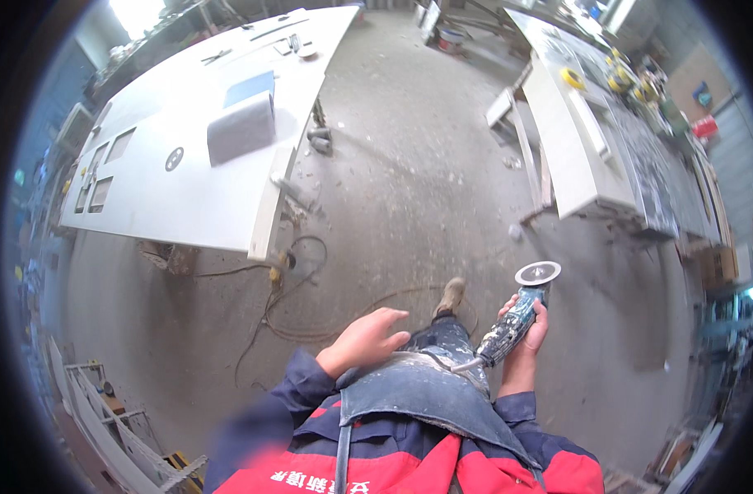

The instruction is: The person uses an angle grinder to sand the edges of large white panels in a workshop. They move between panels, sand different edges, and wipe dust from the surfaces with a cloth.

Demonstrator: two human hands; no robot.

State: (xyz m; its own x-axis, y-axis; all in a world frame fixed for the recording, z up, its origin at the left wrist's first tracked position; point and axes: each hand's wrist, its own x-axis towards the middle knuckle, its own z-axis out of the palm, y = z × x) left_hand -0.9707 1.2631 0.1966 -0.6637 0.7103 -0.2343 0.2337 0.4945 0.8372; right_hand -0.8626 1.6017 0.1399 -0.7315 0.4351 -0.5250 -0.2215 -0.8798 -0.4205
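Note:
In my right hand (537, 329) is a teal angle grinder (512, 323) with pale splatters on its body. Its round disc (538, 272), pale with a grey centre, faces up at the far end of the tool. From the grinder's rear a grey cord runs toward my apron (426, 403). My left hand (367, 339) is in front of my waist, holding nothing, its fingers partly stretched and a little apart. One of my boots (451, 295) shows on the floor ahead.
A large white-topped table (179, 193) stands at left, bearing a sheet of grey abrasive-looking material (241, 130). At right is a workbench (570, 152) with a yellow tape roll (572, 78) and tools. A cable (311, 336) loops across the concrete floor. A white metal frame (117, 420) leans lower left.

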